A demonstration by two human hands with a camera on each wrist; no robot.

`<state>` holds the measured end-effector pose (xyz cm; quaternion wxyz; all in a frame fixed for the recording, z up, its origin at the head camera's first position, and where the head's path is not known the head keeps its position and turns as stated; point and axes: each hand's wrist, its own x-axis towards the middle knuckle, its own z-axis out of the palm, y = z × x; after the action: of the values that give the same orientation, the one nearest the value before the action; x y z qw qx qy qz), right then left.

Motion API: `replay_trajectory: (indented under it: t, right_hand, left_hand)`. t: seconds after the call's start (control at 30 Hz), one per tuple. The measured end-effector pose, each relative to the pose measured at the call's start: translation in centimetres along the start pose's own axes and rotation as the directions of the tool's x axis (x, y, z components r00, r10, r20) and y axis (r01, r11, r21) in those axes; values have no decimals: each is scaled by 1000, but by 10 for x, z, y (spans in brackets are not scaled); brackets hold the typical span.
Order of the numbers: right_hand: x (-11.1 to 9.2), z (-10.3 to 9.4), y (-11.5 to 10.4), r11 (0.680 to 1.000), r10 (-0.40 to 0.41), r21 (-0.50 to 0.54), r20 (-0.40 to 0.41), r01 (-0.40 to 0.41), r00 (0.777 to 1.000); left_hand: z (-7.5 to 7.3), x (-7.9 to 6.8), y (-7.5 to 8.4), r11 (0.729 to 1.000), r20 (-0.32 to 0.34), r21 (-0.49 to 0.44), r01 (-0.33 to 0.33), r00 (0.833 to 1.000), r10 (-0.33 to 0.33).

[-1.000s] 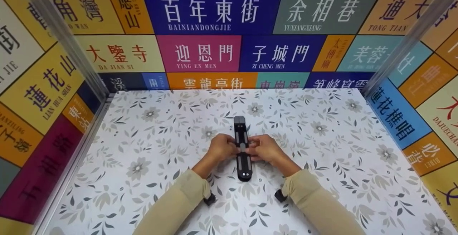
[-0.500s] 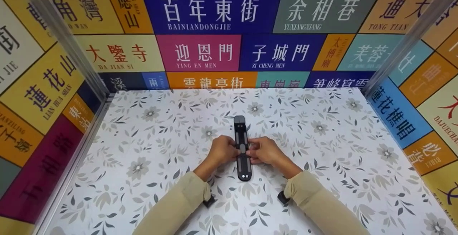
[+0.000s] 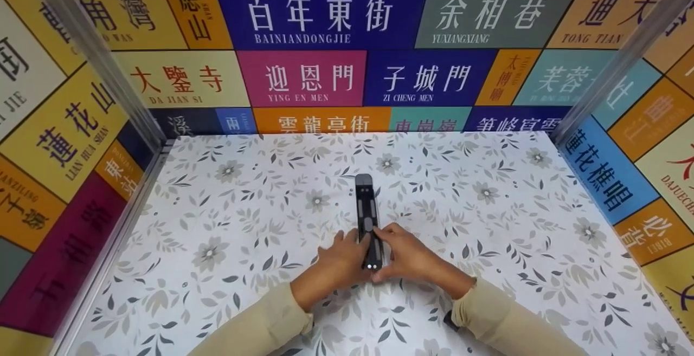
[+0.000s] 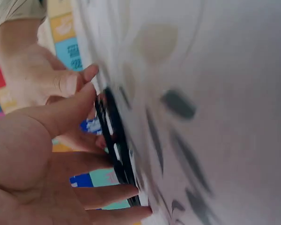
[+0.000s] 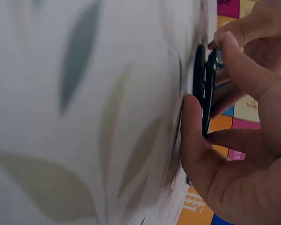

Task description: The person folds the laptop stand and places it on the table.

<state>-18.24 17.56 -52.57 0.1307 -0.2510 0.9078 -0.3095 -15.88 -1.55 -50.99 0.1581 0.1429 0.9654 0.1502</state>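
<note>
A long, narrow black bar, which looks like a folded stand (image 3: 365, 199), lies on the patterned tabletop with its far end pointing at the back wall. It has grey pads and a rounded near end with two bright dots. My left hand (image 3: 339, 258) holds its near left side; in the left wrist view the thumb (image 4: 79, 105) is at one end and fingers reach along the edge. My right hand (image 3: 415, 258) grips the near right side, its fingers (image 5: 194, 136) bent against the bar in the right wrist view. Both hands partly hide the near half.
The white table (image 3: 244, 193) has a grey leaf-and-flower print. Colourful lettered panels (image 3: 309, 79) rise behind it and at both sides. Clear corner posts (image 3: 612, 58) stand at the back corners. A black strap piece (image 3: 450, 321) shows at the right cuff.
Both hands have slid from the bar's middle toward its near end, uncovering its middle part. The bar stays in nearly the same place.
</note>
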Motion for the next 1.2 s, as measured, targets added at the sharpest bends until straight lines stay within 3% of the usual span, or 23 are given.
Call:
replay_trajectory:
  t: [0.2, 0.37, 0.57, 0.67, 0.9, 1.07, 1.2]
  right_hand:
    - [-4, 9, -7, 984, -59, -171, -71, 47, 996]
    - [-1, 10, -5, 978, -103, -192, -100, 82, 990]
    - [9, 1, 3, 982, -128, -149, -102, 112, 987]
    - [17, -4, 6, 990, -90, -122, -99, 78, 991]
    - [35, -16, 9, 994, 82, -64, -75, -87, 994]
    - [42, -22, 9, 983, 153, -93, -42, -156, 987]
    - [44, -23, 8, 978, 146, -144, -26, -149, 989]
  left_hand:
    - [4, 0, 11, 997, 24, 26, 75, 997, -76]
    - [3, 4, 14, 996, 7, 1, 91, 996, -91]
    - [0, 18, 13, 998, -30, -31, 62, 998, -63]
    - [-2, 28, 11, 997, -34, -50, 59, 998, -61]
    - [-10, 50, 6, 996, -21, -83, 43, 999, -44]
    - [-13, 58, 1, 995, -46, -95, -38, 998, 33]
    - [-11, 60, -3, 992, -83, -83, -99, 992, 93]
